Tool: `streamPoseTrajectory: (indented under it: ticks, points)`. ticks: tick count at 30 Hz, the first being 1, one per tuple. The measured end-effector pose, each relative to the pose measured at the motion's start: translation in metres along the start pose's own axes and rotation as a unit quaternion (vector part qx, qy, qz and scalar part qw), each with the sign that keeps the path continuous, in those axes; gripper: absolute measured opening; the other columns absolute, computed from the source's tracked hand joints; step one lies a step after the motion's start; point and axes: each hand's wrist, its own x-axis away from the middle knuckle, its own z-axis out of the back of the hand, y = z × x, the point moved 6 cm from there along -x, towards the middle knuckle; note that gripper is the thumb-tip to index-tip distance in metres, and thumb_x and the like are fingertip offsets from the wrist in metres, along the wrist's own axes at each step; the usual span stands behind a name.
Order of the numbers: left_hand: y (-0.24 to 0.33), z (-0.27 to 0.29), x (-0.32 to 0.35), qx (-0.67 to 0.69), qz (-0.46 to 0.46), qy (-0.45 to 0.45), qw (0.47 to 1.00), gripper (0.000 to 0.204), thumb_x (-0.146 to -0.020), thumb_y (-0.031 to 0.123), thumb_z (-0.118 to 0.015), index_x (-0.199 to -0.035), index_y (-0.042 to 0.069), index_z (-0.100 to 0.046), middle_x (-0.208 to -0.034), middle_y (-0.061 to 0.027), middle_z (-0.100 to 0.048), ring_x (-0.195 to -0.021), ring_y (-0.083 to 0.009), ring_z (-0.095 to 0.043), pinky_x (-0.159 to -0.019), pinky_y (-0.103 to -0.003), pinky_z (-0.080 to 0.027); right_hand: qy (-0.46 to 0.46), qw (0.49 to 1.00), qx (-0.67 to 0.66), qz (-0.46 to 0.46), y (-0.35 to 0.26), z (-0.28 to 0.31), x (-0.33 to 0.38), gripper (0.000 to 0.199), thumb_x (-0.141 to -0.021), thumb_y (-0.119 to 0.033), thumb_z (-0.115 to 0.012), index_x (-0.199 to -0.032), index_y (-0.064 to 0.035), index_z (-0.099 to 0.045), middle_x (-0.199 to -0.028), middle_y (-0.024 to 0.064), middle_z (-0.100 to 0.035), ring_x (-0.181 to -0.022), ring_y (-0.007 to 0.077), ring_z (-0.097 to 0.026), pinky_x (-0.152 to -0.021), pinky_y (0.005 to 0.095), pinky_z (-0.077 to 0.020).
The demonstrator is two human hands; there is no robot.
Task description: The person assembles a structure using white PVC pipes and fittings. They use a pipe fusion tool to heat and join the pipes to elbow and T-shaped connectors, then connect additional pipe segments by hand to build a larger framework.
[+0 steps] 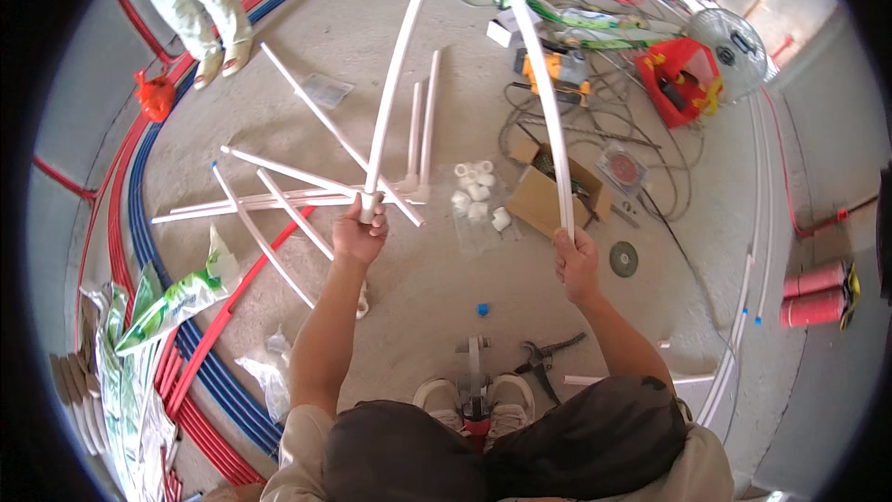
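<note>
My left hand (360, 236) is closed around a white plastic pipe (392, 84) near its lower end, where a short white pipe fitting (370, 205) sits. In my right hand (578, 265), the fingers wrap the end of another white plastic pipe (548, 102). Both pipes rise away from me and converge toward the top edge. Between my shoes stands a pipe-welding tool (475, 367) with a grey metal head, partly hidden. Right of it lies a black pipe cutter (542, 363). A small blue cap (482, 310) rests on the floor beyond the tool.
Loose white pipes (279, 177) lie crossed at left. White fittings (477, 188) sit beside an open cardboard box (544, 200). Farther right are a yellow drill (548, 70), cables and a red bucket (678, 84). Red and blue pipes (149, 186) line the left wall, where a person (190, 0) stands.
</note>
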Motion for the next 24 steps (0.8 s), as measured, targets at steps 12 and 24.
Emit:
streamPoseTrajectory:
  ticks: [12,24]
  points:
    - [-0.035,0.021,-0.028,-0.116,0.016,0.166,0.979,0.033,-0.109,0.033,-0.050,-0.114,0.001,-0.060,-0.088,-0.0138,-0.065,-0.069,-0.0237,-0.061,-0.052,-0.030,-0.046,0.093,0.981,-0.166,0.038,-0.009,0.023,0.056,0.024,-0.104,-0.023,-0.064,-0.087,-0.0122,-0.050,-0.058,-0.0042,-0.039,-0.042,0.0079,-0.037,-0.036,0.0276,-0.0284]
    - [-0.029,-0.003,0.038,-0.329,-0.065,0.364,0.869,0.051,-0.096,0.046,-0.071,-0.114,0.002,-0.053,-0.085,-0.0027,-0.041,-0.057,-0.0135,-0.038,-0.051,-0.030,-0.029,-0.038,0.947,-0.117,0.297,-0.187,0.004,0.027,0.026,-0.104,-0.018,-0.059,-0.082,-0.0038,-0.057,-0.068,0.0098,-0.059,-0.067,0.0257,-0.066,-0.068,0.0443,-0.0557]
